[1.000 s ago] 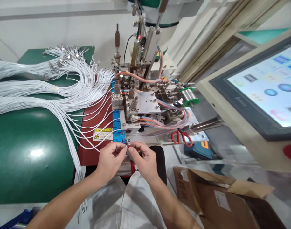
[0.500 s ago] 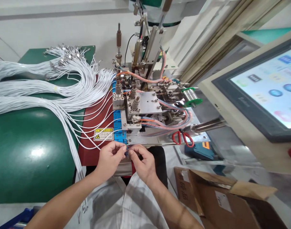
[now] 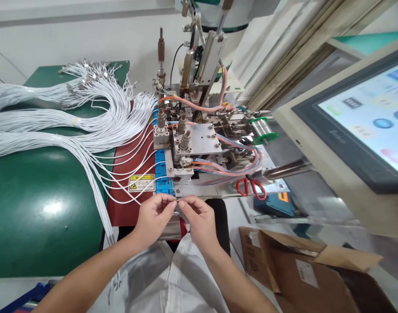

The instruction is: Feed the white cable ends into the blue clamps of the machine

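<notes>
Both forearms reach up from the bottom edge and angle inward, so the left hand (image 3: 154, 220) and right hand (image 3: 199, 219) nearly meet at the fingertips. Each hand has its thumb and index finger pressed together and its other fingers curled in. The left pinches a white cable (image 3: 136, 200) that comes in over the red board (image 3: 122, 214); what the right pinches is too small to tell. The fingertips are just below the blue blocks (image 3: 160, 170).
</notes>
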Demonstrator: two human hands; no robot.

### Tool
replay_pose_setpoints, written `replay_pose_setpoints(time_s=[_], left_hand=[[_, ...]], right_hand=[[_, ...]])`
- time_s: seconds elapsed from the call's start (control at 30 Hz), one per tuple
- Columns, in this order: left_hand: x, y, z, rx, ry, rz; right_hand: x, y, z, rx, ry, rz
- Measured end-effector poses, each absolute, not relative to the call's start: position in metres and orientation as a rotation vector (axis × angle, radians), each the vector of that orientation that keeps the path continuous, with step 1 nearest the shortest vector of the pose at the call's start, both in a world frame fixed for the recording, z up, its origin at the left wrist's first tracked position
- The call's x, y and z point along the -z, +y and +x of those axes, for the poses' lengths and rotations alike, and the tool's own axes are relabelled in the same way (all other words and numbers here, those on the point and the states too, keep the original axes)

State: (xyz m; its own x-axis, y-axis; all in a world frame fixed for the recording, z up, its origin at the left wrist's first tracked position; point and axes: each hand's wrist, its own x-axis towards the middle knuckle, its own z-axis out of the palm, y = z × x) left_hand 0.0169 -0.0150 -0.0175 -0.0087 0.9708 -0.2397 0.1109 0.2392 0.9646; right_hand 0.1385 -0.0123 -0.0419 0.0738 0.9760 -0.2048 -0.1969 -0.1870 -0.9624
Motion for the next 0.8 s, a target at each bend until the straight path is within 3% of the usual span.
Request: replay_pose_setpoints(time_s=[0.27, 0.53, 0.8], left_hand=[[0.018, -0.014, 0.019, -0.965, 1.359, 1.112], [0.012, 0.003, 0.006, -0.718, 1.308, 1.055], [0.016, 0.006, -0.026, -0.615, 1.527, 1.852]], right_hand=[[0.041, -0.011, 0.141, -0.897, -1.397, -1.292], [0.041, -0.001, 0.145, -0.965, -1.455, -1.303], [0.056, 0.011, 0.147, -1.057, -1.399, -1.491]])
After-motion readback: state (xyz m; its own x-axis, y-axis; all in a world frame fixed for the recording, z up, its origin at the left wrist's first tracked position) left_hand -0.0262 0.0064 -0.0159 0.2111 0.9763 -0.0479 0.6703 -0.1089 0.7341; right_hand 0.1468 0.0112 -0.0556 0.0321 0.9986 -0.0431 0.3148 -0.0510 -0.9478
